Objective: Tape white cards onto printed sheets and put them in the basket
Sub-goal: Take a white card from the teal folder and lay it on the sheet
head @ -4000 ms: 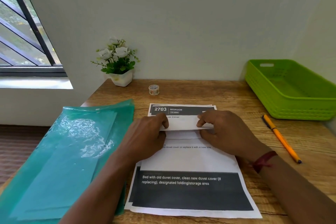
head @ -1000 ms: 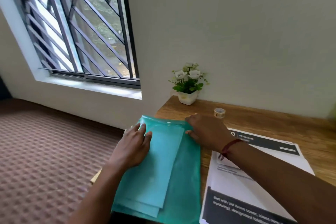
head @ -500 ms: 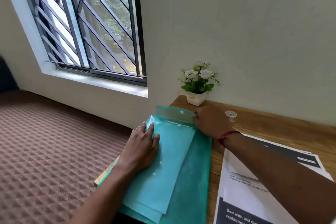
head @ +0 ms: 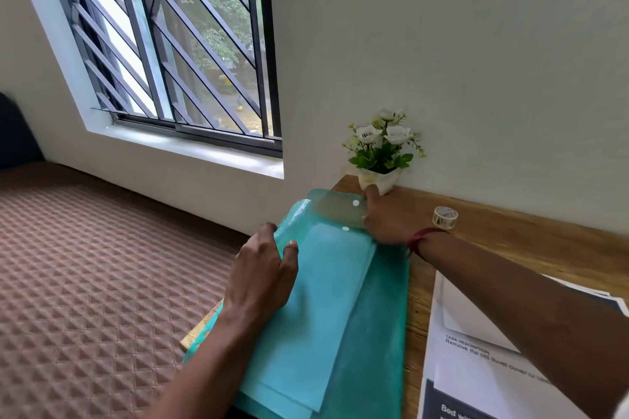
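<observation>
Teal folder (head: 340,299) flap (head: 335,207) raised higher by right hand (head: 391,219).

Legible text occurs on one item only: the white printed paper sheet (head: 476,381) lying on the wooden surface (head: 531,248). A small heading reads "TASK DESCRIPTION". Beneath it runs the line "Remove the old duvet cover or", the remainder hidden. On the sheet's dark band (head: 439,398), white letters read "Bed w", cut off at the frame edge. Markings on the small roll of clear tape (head: 445,217) are too small to read.
</observation>
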The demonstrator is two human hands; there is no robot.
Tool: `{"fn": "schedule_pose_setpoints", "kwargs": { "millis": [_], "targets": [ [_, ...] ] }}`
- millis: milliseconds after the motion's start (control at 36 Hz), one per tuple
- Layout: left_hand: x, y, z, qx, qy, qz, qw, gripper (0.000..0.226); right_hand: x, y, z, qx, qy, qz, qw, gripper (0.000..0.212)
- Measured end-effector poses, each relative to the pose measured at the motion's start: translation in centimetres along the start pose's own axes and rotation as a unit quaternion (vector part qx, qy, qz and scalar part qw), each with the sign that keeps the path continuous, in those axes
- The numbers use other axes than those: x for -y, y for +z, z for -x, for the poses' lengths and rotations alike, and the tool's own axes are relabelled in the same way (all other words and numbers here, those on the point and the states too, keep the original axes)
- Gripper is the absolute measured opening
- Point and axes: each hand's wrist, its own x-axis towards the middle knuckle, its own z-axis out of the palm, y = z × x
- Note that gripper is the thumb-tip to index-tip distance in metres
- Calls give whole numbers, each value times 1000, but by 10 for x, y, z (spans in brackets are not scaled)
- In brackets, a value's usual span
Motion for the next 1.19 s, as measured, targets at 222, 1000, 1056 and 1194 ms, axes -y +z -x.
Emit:
{"fn": "schedule_pose_setpoints", "kwargs": {
  "millis": [222, 1000, 1056, 1194],
  "targets": [
    [-3, -1, 2, -29, 27, -11, 999, 26, -9, -8, -12, 110, 10, -103, 989, 14],
    [8, 2, -3, -10, -14, 31, 999, 38, -4, -15, 0, 9, 40, -245, 969, 8],
    [8, 2, -3, -3, -20, 26, 999, 39, -6, -17, 1, -20, 44, -246, 968, 11],
    [8, 4, -2, 28, -13, -14, 999, 40, -6, -23, 7, -125, 11, -176, 976, 11]
  ]
}}
